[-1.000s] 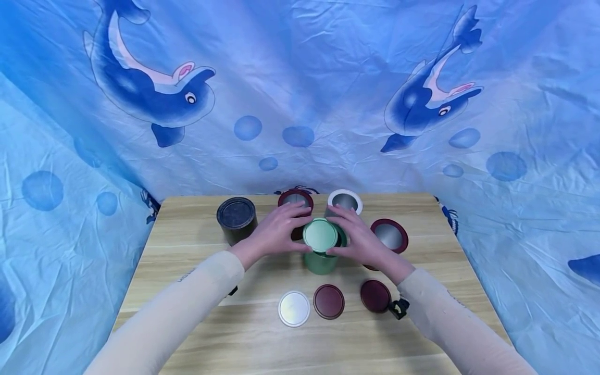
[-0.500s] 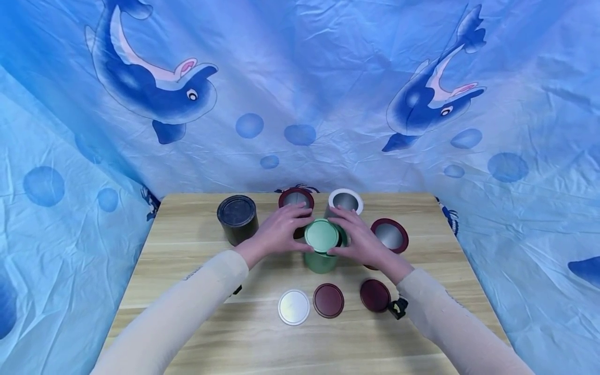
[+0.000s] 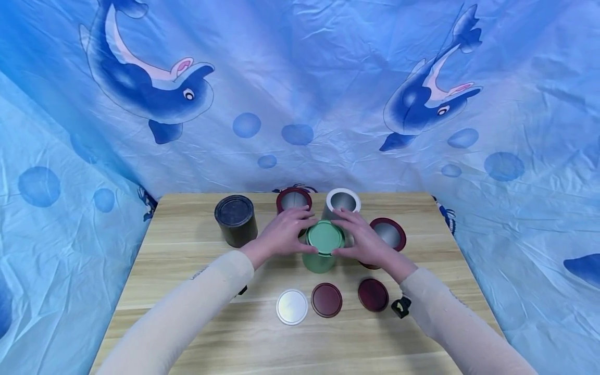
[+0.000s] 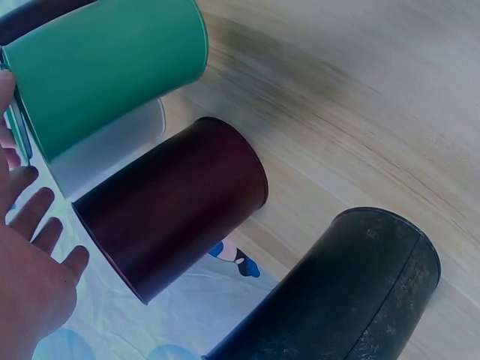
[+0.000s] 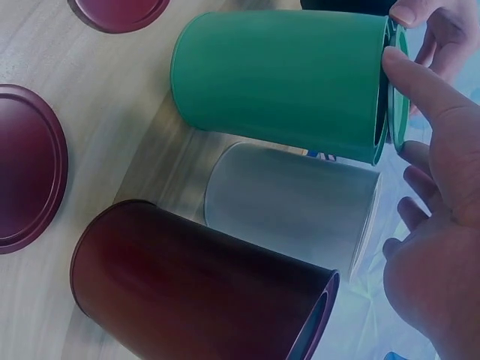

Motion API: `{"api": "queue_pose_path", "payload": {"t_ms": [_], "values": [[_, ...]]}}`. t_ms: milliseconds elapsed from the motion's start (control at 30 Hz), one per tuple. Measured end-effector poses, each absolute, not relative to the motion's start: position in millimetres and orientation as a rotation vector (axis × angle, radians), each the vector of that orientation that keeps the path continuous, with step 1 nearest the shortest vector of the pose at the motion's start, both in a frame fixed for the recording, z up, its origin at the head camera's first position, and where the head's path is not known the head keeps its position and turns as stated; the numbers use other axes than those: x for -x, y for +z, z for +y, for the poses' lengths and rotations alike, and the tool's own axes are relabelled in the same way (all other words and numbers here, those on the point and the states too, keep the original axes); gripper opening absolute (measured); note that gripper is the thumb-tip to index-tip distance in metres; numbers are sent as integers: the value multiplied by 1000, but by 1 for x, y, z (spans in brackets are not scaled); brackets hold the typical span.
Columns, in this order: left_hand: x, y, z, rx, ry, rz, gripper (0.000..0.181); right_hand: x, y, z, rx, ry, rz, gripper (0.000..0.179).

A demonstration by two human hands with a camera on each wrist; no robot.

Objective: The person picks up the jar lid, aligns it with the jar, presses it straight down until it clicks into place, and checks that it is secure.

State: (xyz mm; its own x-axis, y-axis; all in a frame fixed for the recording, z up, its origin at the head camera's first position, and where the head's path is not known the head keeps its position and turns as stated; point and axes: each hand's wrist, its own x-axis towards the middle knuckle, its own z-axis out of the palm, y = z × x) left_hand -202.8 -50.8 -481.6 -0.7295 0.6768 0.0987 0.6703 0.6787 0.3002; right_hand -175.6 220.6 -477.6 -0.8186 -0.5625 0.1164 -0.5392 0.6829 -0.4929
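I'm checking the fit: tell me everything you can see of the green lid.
The green lid is round, with a raised rim around a smooth flat middle, and looks like painted metal. It sits over the mouth of the upright green can, not flush: the right wrist view shows a dark gap between them. The left hand and right hand hold its edge from opposite sides.

A blue dolphin-printed curtain (image 3: 300,83) hangs behind the wooden table (image 3: 234,338).

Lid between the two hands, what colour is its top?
The lid's top is light green; it shows best in the head view.
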Motion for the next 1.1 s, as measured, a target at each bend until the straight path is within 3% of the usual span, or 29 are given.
{"api": "queue_pose_path", "payload": {"t_ms": [1100], "values": [[197,-481,-51,-1075,535,2784,75,174,-476,221,885,-766,2810,75]]}}
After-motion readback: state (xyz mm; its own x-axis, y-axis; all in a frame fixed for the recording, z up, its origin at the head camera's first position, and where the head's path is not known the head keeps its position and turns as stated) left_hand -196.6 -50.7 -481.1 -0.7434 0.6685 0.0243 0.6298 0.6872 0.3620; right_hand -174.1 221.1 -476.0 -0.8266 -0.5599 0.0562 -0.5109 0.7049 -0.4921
